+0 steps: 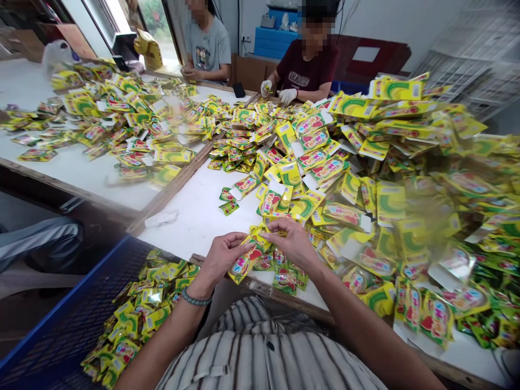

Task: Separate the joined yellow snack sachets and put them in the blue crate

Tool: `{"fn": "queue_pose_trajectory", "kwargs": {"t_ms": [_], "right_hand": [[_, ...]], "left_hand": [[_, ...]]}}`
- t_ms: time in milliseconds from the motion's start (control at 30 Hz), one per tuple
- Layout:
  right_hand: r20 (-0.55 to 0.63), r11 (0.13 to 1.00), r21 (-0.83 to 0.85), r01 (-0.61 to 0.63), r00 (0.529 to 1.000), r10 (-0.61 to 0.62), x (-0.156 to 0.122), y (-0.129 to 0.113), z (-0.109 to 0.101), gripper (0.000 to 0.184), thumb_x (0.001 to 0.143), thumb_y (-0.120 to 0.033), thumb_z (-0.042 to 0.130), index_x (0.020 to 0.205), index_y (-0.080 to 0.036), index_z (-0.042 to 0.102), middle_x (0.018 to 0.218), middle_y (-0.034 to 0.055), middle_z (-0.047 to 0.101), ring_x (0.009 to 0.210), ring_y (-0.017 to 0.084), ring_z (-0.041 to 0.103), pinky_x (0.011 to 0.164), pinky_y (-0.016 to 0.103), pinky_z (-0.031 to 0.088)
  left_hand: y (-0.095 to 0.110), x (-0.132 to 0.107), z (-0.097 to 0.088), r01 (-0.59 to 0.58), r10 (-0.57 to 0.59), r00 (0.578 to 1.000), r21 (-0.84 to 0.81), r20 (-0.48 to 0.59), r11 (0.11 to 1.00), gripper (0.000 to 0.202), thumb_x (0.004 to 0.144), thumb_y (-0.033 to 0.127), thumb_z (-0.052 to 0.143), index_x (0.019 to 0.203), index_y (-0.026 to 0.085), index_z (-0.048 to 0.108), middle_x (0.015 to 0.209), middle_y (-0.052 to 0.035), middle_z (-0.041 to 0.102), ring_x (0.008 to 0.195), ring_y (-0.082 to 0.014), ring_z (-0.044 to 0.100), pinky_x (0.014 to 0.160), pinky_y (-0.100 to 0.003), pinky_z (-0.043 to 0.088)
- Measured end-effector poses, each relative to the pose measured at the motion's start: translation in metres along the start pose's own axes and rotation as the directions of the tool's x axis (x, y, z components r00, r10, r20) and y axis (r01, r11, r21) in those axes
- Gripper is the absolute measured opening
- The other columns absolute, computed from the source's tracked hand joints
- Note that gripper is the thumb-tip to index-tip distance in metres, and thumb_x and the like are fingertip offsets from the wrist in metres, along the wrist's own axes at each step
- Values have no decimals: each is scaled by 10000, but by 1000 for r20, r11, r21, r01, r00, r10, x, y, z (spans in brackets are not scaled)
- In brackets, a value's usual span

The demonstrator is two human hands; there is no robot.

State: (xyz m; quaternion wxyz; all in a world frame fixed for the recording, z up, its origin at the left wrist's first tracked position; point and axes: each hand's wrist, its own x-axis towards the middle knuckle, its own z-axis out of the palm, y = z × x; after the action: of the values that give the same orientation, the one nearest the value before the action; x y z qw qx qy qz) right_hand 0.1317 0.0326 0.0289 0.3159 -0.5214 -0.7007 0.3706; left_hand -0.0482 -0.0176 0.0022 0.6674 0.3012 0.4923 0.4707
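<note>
Near the table's front edge, my left hand (221,255) grips a flat yellow carton (242,264) with a red fruit picture and colourful lettering. Its thumb lies across the front, and the carton is tilted. My right hand (296,245) is closed in a pinch at the carton's upper end; its fingertips partly hide that end. Just below my right hand lie several small green-and-red sachets (285,279). Beyond both hands, more yellow cartons (271,201) are spread out, some with white flaps standing open.
A blue plastic basket (77,303) with several yellow cartons stands at my left, below the table (187,208). High heaps of cartons (390,130) rise at the right. A wooden strip (179,184) divides the tabletop. Two people (306,65) sit across, one wearing white gloves.
</note>
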Motion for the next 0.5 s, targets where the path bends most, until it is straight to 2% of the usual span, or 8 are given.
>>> {"fn": "queue_pose_trajectory", "kwargs": {"t_ms": [167, 233, 300, 500], "right_hand": [[59, 986, -152, 65, 997, -56, 0, -6, -10, 158, 721, -328, 733, 756, -187, 671, 842, 33, 665, 889, 213, 563, 777, 317, 385], [134, 981, -165, 101, 988, -79, 1, -9, -14, 172, 715, -339, 739, 725, -186, 662, 787, 15, 657, 828, 192, 561, 744, 298, 382], [154, 988, -119, 103, 985, -84, 3, -9, -15, 204, 722, -369, 729, 689, -182, 652, 722, 0, 640, 745, 165, 552, 691, 275, 384], [-66, 986, 160, -36, 997, 47, -2, 0, 6, 256, 707, -421, 735, 713, -172, 677, 711, 14, 644, 697, 165, 578, 657, 284, 440]], "left_hand": [[-2, -2, 0, -18, 18, 1000, 14, -19, 1000, 390, 580, 329, 851, 884, 132, 706, 780, -47, 755, 643, -159, 688, 627, -242, 550], [0, -3, -1, -25, 26, 1000, 22, -14, 999, 401, 577, 329, 851, 890, 129, 702, 793, -55, 755, 664, -171, 693, 648, -257, 554], [3, -3, -1, -27, 27, 1000, 22, 1, 999, 415, 578, 332, 850, 903, 128, 694, 815, -60, 755, 683, -180, 696, 668, -272, 557], [7, -5, 1, -95, 94, 993, 7, 69, 995, 424, 646, 323, 813, 992, 148, 644, 822, -38, 747, 688, -166, 688, 667, -266, 549]]}}
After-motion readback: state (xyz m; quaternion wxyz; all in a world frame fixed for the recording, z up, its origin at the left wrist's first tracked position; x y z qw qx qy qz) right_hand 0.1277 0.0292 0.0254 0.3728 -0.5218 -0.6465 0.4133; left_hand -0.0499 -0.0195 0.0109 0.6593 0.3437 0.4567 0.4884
